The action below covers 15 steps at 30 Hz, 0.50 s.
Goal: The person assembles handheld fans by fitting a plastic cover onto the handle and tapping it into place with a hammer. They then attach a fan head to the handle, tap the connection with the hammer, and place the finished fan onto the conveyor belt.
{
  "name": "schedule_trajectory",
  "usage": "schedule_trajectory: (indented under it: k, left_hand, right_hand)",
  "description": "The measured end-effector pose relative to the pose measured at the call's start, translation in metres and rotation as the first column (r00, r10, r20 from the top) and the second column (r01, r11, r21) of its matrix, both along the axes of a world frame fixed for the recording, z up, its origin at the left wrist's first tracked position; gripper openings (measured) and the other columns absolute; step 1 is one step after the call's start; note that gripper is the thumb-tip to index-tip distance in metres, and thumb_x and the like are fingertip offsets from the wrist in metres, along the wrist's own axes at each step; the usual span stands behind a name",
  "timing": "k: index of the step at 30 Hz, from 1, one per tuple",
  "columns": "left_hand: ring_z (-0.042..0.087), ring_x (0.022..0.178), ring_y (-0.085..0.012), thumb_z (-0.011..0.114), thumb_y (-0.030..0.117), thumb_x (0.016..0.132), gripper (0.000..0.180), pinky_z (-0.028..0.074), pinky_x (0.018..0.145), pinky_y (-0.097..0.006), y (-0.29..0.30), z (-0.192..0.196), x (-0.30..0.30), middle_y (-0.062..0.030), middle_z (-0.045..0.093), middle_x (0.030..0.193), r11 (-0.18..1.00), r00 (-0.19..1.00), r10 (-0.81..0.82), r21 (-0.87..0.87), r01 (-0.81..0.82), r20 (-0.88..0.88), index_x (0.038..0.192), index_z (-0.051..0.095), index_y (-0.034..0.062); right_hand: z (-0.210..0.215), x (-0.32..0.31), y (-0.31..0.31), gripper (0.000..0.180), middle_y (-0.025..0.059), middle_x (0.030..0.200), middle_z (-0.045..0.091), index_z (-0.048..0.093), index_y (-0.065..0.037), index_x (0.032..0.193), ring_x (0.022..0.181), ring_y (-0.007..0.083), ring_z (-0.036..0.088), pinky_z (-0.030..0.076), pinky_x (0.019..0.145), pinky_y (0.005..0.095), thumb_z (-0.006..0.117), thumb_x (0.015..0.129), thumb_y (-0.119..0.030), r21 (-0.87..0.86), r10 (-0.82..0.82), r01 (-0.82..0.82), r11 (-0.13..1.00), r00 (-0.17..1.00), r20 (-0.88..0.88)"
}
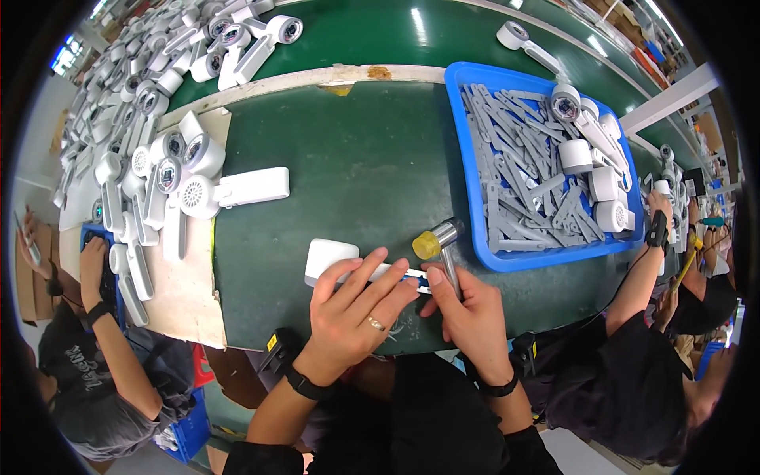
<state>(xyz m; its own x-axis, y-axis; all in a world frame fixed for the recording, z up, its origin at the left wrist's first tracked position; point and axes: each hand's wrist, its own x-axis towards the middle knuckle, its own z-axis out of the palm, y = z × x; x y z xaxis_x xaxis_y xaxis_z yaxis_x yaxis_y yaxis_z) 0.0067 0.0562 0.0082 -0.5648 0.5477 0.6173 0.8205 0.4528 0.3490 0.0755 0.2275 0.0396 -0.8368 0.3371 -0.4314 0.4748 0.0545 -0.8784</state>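
Observation:
A white handheld device [329, 258] with a wide head and a long handle lies on the green table in front of me. My left hand [356, 309] is laid across its handle, fingers apart and bent over it, holding it down; the thumb is hidden. Blue shows inside the handle's slot at its right end. In my right hand [472, 313] is a small hammer [449, 265], gripped by its metal shaft, with a yellow face pointing left. The right thumb is close to the handle's end; whether it touches cannot be made out.
At right, a blue tray [495, 262] holds grey strips [526, 170] and several white devices [605, 184]. Many more white devices [150, 178] pile up at left, partly on cardboard [194, 297]. One device [529, 47] lies beyond the wooden rail [301, 81]. Co-workers [625, 380] sit on both sides.

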Motion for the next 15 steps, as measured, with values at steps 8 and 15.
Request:
schedule_trajectory:
  k: [8,15]
  left_hand:
    - [0.072,0.118,-0.0273,0.086,0.012,0.082,0.023,0.049,0.097,-0.041,-0.0010,-0.0034,-0.0010,-0.0034,0.078,0.118,1.000,1.000,-0.010,0.017,0.010,-0.002,0.099,0.072,0.0138]
    - [0.072,0.117,-0.0266,0.087,0.013,0.082,0.023,0.048,0.098,-0.041,-0.0011,-0.0030,0.0000,-0.0030,0.078,0.118,1.000,1.000,-0.005,0.008,0.005,0.009,0.100,0.072,0.0153]
  right_hand:
    - [-0.0001,0.0009,0.0003,0.037,0.0013,0.067,0.069,0.074,-0.004,0.125,0.045,0.0031,0.049,0.036,0.043,0.0223,0.062,0.108,-0.035,0.000,0.004,-0.004,1.000,1.000,-0.007]
    - [-0.0005,0.0018,0.0012,0.038,0.0016,0.067,0.069,0.074,-0.005,0.126,0.045,0.0035,0.050,0.037,0.043,0.0227,0.062,0.108,-0.036,0.006,0.022,-0.022,1.000,1.000,-0.004]
